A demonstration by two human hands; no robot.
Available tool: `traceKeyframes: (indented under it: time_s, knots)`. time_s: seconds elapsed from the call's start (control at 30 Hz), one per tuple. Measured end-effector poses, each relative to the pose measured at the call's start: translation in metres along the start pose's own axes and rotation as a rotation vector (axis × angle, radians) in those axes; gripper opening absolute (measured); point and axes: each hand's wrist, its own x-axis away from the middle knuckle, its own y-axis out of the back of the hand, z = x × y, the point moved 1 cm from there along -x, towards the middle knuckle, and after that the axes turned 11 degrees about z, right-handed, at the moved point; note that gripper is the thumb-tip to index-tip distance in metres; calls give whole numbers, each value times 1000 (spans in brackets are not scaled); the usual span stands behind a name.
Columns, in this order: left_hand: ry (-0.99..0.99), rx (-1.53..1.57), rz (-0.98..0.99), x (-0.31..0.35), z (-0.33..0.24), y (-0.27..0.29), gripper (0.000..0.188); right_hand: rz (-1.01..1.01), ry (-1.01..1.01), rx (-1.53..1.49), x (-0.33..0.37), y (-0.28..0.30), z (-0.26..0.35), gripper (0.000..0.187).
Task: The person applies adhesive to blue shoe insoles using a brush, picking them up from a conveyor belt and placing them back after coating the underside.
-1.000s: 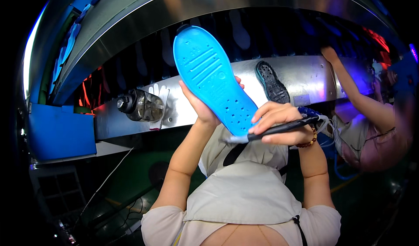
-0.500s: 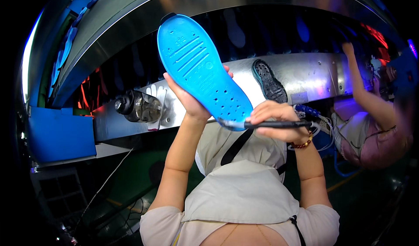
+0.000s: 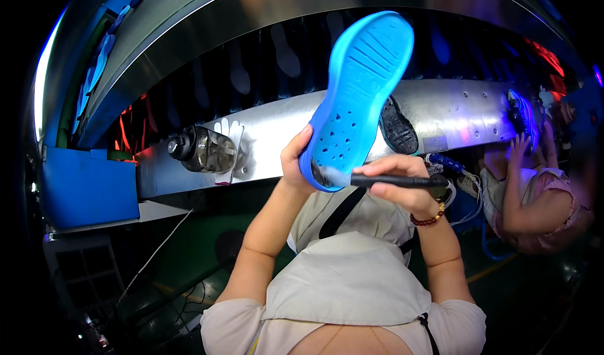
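My left hand (image 3: 296, 163) grips the left edge of a bright blue shoe sole (image 3: 362, 84), raised in front of me with its ridged end pointing away and up to the right. Small holes dot the nearer half of the sole. Between the fingers of my right hand (image 3: 406, 185) is a brush (image 3: 333, 177) with a black handle. Its pale bristle end meets the inner face of the sole at the near end, next to my left hand. Behind the blue sole, a dark sole (image 3: 398, 128) lies on the metal ledge, partly covered.
A metal ledge (image 3: 277, 119) runs across in front of me. On its left stand a clear bottle with a black lid (image 3: 204, 150) and a white glove (image 3: 234, 138). Beyond are soles in a dark conveyor (image 3: 286, 53). A co-worker (image 3: 535, 191) sits at the right.
The sole has turned, its far end swinging to the right, and its raised rim now shows. My left hand has shifted right. The co-worker's raised arm has come down.
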Motion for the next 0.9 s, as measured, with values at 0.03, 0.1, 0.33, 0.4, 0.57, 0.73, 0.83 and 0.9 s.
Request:
traceKeyframes:
  time_s: [0.03, 0.1, 0.33, 0.4, 0.57, 0.73, 0.83, 0.9]
  knots:
    - [47, -121, -23, 0, -5, -5, 62, 76, -7, 129, 2, 4, 5, 23]
    - [134, -222, 11, 3, -15, -7, 64, 282, 0, 309, -1, 14, 20, 24]
    - [502, -383, 21, -13, -28, -28, 66, 419, 120, 567, -9, 16, 23, 21]
    - [537, -428, 83, -13, -29, -21, 67, 553, 69, 529, -8, 19, 32, 22]
    - [692, -315, 89, -13, -32, -22, 67, 454, 142, 564, -12, 32, 44, 22]
    - [786, -527, 103, -9, -36, -19, 69, 650, 35, 688, -11, 33, 51, 19]
    - [754, -416, 18, -4, -41, -17, 67, 621, 104, 700, -11, 38, 58, 21]
    - [701, -366, -49, -4, -41, -21, 66, 537, 90, 674, -13, 44, 47, 20]
